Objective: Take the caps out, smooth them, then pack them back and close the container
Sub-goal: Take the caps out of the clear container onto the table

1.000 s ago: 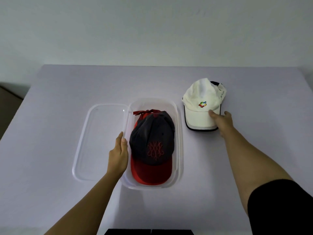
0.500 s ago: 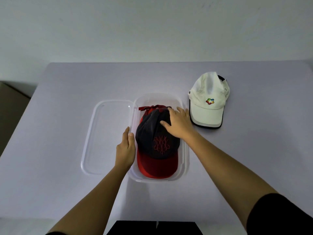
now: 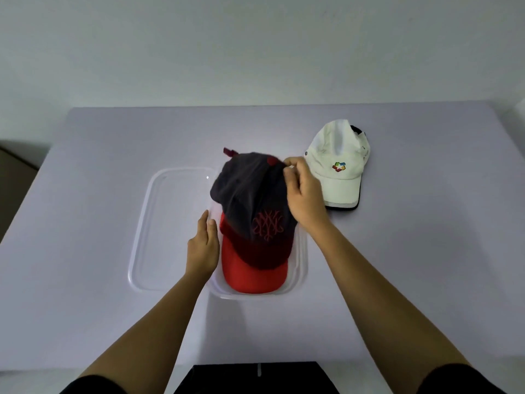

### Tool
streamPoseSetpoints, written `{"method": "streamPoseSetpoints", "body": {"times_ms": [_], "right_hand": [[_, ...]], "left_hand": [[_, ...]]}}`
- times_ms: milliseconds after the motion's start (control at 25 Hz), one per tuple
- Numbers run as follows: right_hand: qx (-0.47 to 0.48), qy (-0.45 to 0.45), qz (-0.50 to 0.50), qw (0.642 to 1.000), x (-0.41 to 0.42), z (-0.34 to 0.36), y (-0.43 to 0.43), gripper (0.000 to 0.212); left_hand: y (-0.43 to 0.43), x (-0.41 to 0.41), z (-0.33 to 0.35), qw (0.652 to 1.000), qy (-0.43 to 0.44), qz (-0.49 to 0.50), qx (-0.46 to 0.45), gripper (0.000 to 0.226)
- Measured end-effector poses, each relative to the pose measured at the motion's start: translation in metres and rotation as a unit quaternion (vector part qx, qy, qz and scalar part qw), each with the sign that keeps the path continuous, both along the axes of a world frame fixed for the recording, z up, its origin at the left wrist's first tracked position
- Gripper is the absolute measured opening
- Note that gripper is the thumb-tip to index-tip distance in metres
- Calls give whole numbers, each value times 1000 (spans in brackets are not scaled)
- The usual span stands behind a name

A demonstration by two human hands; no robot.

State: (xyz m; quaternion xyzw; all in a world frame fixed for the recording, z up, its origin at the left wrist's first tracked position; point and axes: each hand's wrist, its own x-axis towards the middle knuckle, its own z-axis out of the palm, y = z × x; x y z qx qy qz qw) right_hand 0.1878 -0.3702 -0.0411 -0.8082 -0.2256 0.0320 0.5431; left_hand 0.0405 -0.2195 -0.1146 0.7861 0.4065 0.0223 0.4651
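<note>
A dark grey cap with a red brim (image 3: 252,217) is tilted up over the clear plastic container (image 3: 300,268), its brim still low inside. My right hand (image 3: 302,197) pinches the cap's crown on its right side. My left hand (image 3: 203,245) rests flat against the container's left wall, fingers together, holding nothing. The clear lid (image 3: 167,228) lies flat on the table just left of the container. A white cap with a coloured logo (image 3: 339,163) lies on the table to the right, apart from both hands.
The pale table (image 3: 99,280) ends at a wall behind and drops off at the left. A dark object (image 3: 255,378) sits at the near edge between my arms.
My right hand left the white cap, reached into the container, gripped the dark cap's crown and raised it. My left hand stayed at the container's left wall.
</note>
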Motion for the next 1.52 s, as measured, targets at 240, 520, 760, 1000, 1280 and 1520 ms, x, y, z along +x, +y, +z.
{"method": "streamPoseSetpoints", "body": {"times_ms": [240, 520, 760, 1000, 1280, 1520], "right_hand": [[124, -24, -157, 979, 30, 65, -65, 16], [-11, 69, -198, 978, 43, 5, -139, 23], [-95, 107, -206, 968, 31, -53, -137, 26], [-212, -105, -193, 952, -10, -57, -88, 36], [-332, -123, -68, 933, -112, -78, -40, 64], [-349, 24, -28, 936, -118, -91, -40, 83]], "left_hand": [[-3, 1, 3, 1000, -6, 11, -8, 50], [-5, 1, 3, 1000, -16, 12, -5, 50], [-7, 0, 6, 1000, -1, -2, 7, 50], [-16, -2, 10, 981, -33, -24, 190, 49], [-27, 38, 25, 981, -44, -130, 139, 59], [-14, 57, 12, 978, 42, -142, 145, 39]]}}
